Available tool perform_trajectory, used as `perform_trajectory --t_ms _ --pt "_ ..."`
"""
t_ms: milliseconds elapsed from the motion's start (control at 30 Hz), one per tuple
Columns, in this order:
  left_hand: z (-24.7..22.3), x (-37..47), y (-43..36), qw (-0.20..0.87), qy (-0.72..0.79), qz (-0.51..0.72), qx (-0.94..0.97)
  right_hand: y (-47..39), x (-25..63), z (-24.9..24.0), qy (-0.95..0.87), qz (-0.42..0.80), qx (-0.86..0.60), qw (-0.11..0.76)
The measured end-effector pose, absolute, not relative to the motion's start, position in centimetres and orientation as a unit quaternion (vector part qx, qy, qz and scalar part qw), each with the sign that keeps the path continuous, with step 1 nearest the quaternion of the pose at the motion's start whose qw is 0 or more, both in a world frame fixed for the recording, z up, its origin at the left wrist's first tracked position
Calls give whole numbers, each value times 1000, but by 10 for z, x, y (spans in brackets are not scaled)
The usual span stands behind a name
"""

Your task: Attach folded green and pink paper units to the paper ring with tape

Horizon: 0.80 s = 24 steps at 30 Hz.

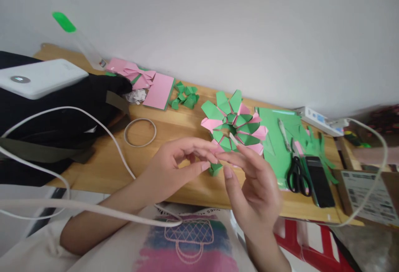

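Both my hands hover over the front of the wooden table, palms facing and fingertips meeting in the middle. My left hand has its fingers stretched and slightly bent, the thumb apart, with nothing visible in it. My right hand is open too, thumb apart from the long fingers. Just behind the fingertips lies a folded paper flower with green and pink petals; the hands partly cover its near edge. A small green folded paper piece shows below the fingertips. Farther left sits a cluster of green folded pieces.
Pink paper lies at the back left, near a tape ring. Green sheets, black-handled scissors and a phone are on the right. A white cable crosses my left forearm. A power strip stands back right.
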State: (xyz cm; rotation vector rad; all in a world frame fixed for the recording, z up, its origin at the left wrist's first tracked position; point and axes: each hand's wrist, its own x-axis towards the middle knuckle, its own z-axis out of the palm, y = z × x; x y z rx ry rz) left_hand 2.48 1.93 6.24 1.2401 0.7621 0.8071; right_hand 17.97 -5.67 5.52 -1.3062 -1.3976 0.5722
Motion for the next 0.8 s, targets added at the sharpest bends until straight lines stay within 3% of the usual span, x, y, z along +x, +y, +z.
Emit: perform_trajectory --t_ms 233,433,800 --pt "59 29 22 730 333 360 476 -56 180 54 -572 208 -542 579" --pt "55 29 23 738 338 369 451 -52 180 51 -569 260 -575 527" --pt "42 25 29 760 309 377 430 -50 183 45 -564 252 -578 533"
